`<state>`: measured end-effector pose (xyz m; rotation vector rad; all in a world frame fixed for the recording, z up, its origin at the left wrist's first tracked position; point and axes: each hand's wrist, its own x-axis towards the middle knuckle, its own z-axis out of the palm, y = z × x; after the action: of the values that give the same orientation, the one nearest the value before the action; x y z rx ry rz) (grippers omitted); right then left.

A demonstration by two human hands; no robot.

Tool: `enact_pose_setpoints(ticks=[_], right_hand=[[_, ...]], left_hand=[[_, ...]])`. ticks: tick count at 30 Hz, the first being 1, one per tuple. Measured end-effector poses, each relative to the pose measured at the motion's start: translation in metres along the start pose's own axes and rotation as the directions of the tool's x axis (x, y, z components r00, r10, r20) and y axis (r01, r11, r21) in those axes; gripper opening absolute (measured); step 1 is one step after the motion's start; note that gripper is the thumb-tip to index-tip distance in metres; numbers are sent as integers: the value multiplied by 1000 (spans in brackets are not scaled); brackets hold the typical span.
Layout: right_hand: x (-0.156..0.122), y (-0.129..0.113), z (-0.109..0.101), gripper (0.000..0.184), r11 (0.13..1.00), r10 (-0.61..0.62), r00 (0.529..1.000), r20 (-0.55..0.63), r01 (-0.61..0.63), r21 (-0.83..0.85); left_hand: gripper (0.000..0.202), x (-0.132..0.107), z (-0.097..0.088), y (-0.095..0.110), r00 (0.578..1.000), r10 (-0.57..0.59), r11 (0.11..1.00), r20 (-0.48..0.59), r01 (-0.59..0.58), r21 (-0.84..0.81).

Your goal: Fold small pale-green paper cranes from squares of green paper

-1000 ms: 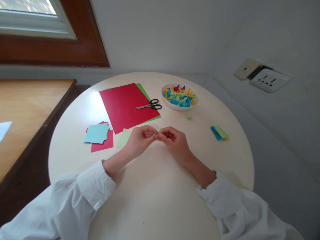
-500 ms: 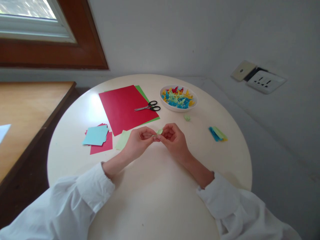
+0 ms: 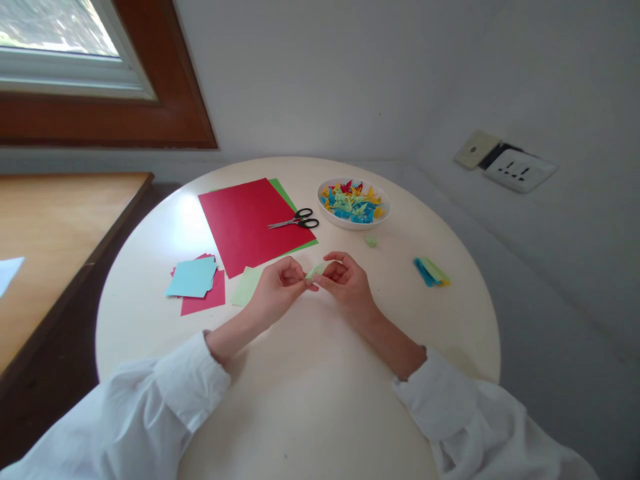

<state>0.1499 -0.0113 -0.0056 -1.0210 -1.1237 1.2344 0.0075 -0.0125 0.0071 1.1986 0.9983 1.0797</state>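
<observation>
Between my fingertips is a small folded piece of light green paper (image 3: pixel 315 271), partly hidden by them. My left hand (image 3: pixel 280 283) pinches its left side, and my right hand (image 3: pixel 349 285) grips the right side between thumb and fingers. Beside my left hand, partly under it, lies a flat light green paper square (image 3: pixel 246 287). Beyond my right hand a small folded light green paper piece (image 3: pixel 371 241) sits by itself on the white round table (image 3: pixel 310 400).
Black-handled scissors (image 3: pixel 295 220) lie on a large red sheet (image 3: pixel 250 223) over a green sheet (image 3: pixel 285 197). A white bowl (image 3: pixel 353 225) holds many colourful folded papers. Light blue squares (image 3: pixel 193 277) overlap red squares (image 3: pixel 203 305) at left; folded strips (image 3: pixel 431 272) lie at right.
The view has tilted up slightly, so the table things sit a little lower. My right fingers have lifted a bit, and more of the folded green paper shows between my hands.
</observation>
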Motion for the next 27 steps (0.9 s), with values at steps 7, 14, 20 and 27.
enact_pose_setpoints(ticks=[7, 14, 20, 27], right_hand=[[2, 1, -2, 41, 998, 38, 998, 53, -40, 43], [1, -4, -4, 40, 976, 16, 989, 149, 16, -215], [-3, -8, -3, 46, 930, 19, 974, 226, 66, -361], [-5, -10, -2, 43, 962, 79, 952, 295, 5, -273]], left_hand=[[29, 0, 0, -2, 1000, -2, 1000, -9, 2, -18], [35, -1, 1, -1, 996, -52, 997, 69, 56, -49], [27, -2, 0, -1, 965, -128, 975, 229, 165, -151], [22, -2, -6, 6, 867, -274, 883, 416, 399, -249]])
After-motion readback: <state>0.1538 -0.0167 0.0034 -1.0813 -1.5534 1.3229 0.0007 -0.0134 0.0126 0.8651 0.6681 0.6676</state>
